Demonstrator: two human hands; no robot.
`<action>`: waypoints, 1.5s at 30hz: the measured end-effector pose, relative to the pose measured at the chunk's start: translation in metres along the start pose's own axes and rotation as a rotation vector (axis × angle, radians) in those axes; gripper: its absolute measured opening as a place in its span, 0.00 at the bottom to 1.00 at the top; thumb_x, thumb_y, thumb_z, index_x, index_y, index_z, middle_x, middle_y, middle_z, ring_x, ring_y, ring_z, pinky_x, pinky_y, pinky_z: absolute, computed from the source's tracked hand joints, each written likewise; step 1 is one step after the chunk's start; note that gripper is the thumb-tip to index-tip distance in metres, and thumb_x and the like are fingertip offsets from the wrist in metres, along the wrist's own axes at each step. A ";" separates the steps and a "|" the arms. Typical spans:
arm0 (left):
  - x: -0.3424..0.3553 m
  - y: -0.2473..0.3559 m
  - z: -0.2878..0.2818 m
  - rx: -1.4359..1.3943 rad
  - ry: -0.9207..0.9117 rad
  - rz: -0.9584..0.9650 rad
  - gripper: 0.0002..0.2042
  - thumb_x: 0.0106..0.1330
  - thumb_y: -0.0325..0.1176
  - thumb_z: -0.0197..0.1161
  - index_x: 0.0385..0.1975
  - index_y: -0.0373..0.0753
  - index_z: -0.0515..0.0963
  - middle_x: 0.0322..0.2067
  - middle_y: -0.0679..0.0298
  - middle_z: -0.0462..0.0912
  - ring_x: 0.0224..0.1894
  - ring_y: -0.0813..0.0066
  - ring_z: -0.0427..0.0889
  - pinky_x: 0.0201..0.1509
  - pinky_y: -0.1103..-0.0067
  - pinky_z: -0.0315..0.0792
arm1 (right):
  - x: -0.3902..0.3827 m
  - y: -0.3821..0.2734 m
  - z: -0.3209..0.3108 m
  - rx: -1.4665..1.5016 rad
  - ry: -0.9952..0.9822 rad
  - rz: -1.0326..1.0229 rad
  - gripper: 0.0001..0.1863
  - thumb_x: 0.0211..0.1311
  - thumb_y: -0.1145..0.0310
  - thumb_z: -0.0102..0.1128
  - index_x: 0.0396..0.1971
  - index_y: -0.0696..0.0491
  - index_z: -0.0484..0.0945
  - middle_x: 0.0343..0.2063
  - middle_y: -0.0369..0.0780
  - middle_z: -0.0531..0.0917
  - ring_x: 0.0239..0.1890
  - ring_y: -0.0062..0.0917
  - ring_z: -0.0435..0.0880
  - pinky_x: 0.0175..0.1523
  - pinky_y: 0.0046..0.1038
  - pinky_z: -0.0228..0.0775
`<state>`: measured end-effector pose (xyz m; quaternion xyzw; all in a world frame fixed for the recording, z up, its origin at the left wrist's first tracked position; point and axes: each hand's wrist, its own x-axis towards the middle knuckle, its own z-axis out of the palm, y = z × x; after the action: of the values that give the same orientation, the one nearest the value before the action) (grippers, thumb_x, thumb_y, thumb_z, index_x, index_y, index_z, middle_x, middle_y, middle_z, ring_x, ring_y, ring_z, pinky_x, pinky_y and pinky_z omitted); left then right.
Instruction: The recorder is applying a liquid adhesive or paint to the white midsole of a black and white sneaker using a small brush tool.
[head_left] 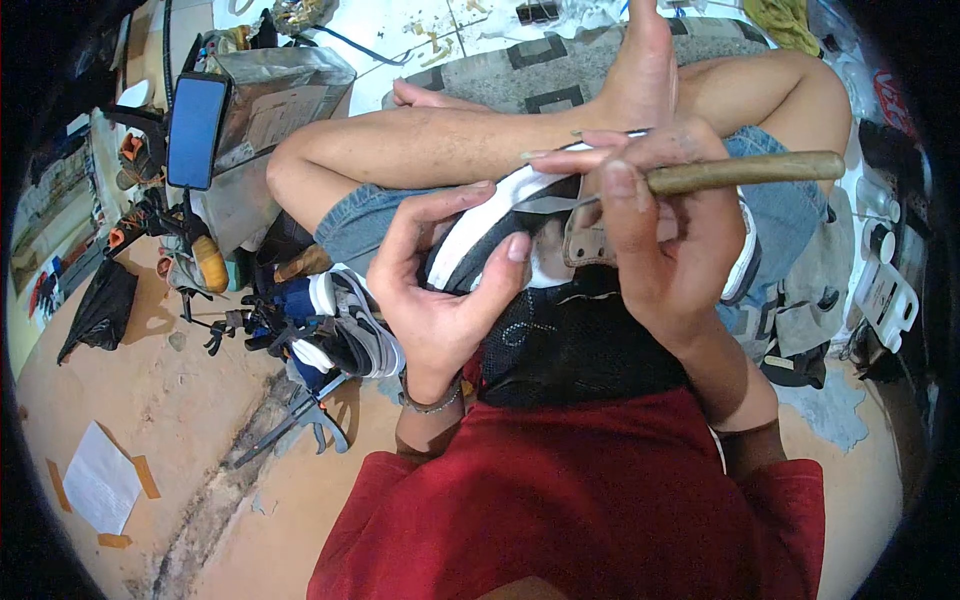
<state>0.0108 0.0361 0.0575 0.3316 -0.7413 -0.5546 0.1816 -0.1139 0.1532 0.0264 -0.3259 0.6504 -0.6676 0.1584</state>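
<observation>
My left hand grips a black-and-white shoe by one end, my thumb on the near side and my fingers over the far side. My right hand is closed round a tool with a long wooden handle; its thin metal part reaches down to the shoe, its tip hard to make out. My right fingertips lie on the shoe's upper part. Beneath, on my crossed legs, lie a black pad and a beige piece with holes. Another white-edged shoe part shows behind my right hand.
A phone stands at left, among shoes and clamps. More sneakers lie by my left knee. A taped paper is on the floor. A patterned mat lies beyond my legs; a white plastic container is at right.
</observation>
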 end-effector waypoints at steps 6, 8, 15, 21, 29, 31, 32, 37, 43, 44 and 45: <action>-0.001 0.003 -0.024 0.235 0.111 -0.219 0.15 0.48 0.31 0.78 0.29 0.35 0.76 0.27 0.65 0.81 0.27 0.84 0.76 0.34 0.83 0.70 | -0.011 -0.007 0.016 -0.086 0.071 0.069 0.07 0.69 0.73 0.53 0.41 0.61 0.72 0.34 0.43 0.83 0.37 0.24 0.82 0.46 0.26 0.72; 0.006 -0.008 -0.018 0.218 0.085 -0.007 0.16 0.50 0.36 0.77 0.25 0.35 0.75 0.23 0.64 0.76 0.29 0.79 0.74 0.35 0.78 0.70 | -0.024 0.004 0.019 -0.037 0.075 0.187 0.16 0.72 0.64 0.50 0.41 0.63 0.77 0.36 0.43 0.83 0.38 0.23 0.79 0.44 0.27 0.70; -0.003 -0.040 -0.008 -0.251 -0.157 -0.191 0.10 0.62 0.25 0.68 0.34 0.35 0.72 0.35 0.66 0.80 0.44 0.84 0.77 0.50 0.82 0.72 | -0.026 0.003 0.014 0.289 0.085 0.299 0.06 0.72 0.72 0.49 0.37 0.59 0.66 0.33 0.38 0.71 0.36 0.20 0.73 0.44 0.24 0.70; 0.012 -0.035 -0.030 -0.352 -0.234 -0.163 0.10 0.66 0.25 0.61 0.45 0.31 0.74 0.46 0.60 0.80 0.52 0.77 0.77 0.60 0.78 0.69 | -0.008 -0.009 0.023 0.324 0.050 0.265 0.05 0.70 0.74 0.49 0.36 0.59 0.66 0.33 0.37 0.68 0.37 0.20 0.71 0.47 0.23 0.66; 0.013 -0.029 -0.031 -0.396 -0.206 -0.088 0.08 0.67 0.27 0.62 0.40 0.29 0.81 0.46 0.54 0.84 0.51 0.73 0.79 0.60 0.76 0.71 | -0.004 -0.015 0.024 -0.040 -0.082 -0.010 0.04 0.60 0.76 0.60 0.31 0.60 0.75 0.29 0.41 0.79 0.33 0.23 0.78 0.43 0.25 0.70; 0.011 -0.031 -0.027 -0.407 -0.191 -0.142 0.08 0.67 0.28 0.63 0.40 0.29 0.81 0.44 0.55 0.84 0.49 0.75 0.80 0.58 0.76 0.72 | -0.006 -0.027 0.023 0.074 -0.026 0.124 0.04 0.59 0.76 0.62 0.30 0.60 0.77 0.27 0.41 0.81 0.32 0.23 0.80 0.41 0.26 0.71; 0.010 -0.031 -0.025 -0.396 -0.162 -0.122 0.08 0.67 0.29 0.63 0.39 0.29 0.81 0.42 0.56 0.85 0.47 0.75 0.81 0.56 0.78 0.73 | -0.002 -0.036 0.018 0.021 -0.076 0.073 0.05 0.61 0.74 0.62 0.32 0.60 0.78 0.29 0.41 0.82 0.33 0.24 0.80 0.41 0.25 0.71; 0.003 -0.035 -0.018 -0.479 -0.097 -0.132 0.08 0.65 0.28 0.65 0.35 0.28 0.82 0.37 0.58 0.86 0.41 0.77 0.83 0.49 0.79 0.76 | -0.004 -0.048 0.011 -0.104 -0.154 -0.002 0.05 0.63 0.73 0.63 0.35 0.58 0.81 0.30 0.40 0.84 0.33 0.26 0.82 0.40 0.27 0.72; 0.011 -0.038 -0.027 -0.379 0.059 -0.058 0.03 0.58 0.24 0.69 0.27 0.32 0.83 0.28 0.61 0.86 0.33 0.78 0.84 0.39 0.80 0.78 | 0.001 -0.033 0.024 -0.238 -0.127 -0.090 0.03 0.57 0.76 0.64 0.29 0.60 0.81 0.28 0.45 0.84 0.30 0.38 0.83 0.38 0.35 0.72; 0.011 -0.030 -0.029 -0.543 0.064 -0.093 0.03 0.58 0.23 0.69 0.27 0.31 0.82 0.28 0.60 0.86 0.32 0.78 0.84 0.38 0.81 0.78 | 0.008 -0.049 0.027 -0.229 -0.189 0.036 0.05 0.58 0.75 0.63 0.32 0.60 0.80 0.29 0.45 0.84 0.31 0.35 0.83 0.38 0.32 0.72; 0.015 -0.037 -0.033 -0.561 0.086 -0.112 0.03 0.58 0.22 0.69 0.28 0.31 0.81 0.28 0.59 0.86 0.31 0.78 0.84 0.38 0.82 0.79 | 0.020 -0.054 0.032 -0.184 -0.253 -0.019 0.06 0.60 0.74 0.62 0.35 0.60 0.80 0.29 0.45 0.83 0.31 0.33 0.84 0.39 0.30 0.72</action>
<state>0.0317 -0.0034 0.0319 0.3319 -0.5313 -0.7324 0.2665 -0.0963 0.1217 0.0819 -0.4266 0.6805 -0.5603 0.2025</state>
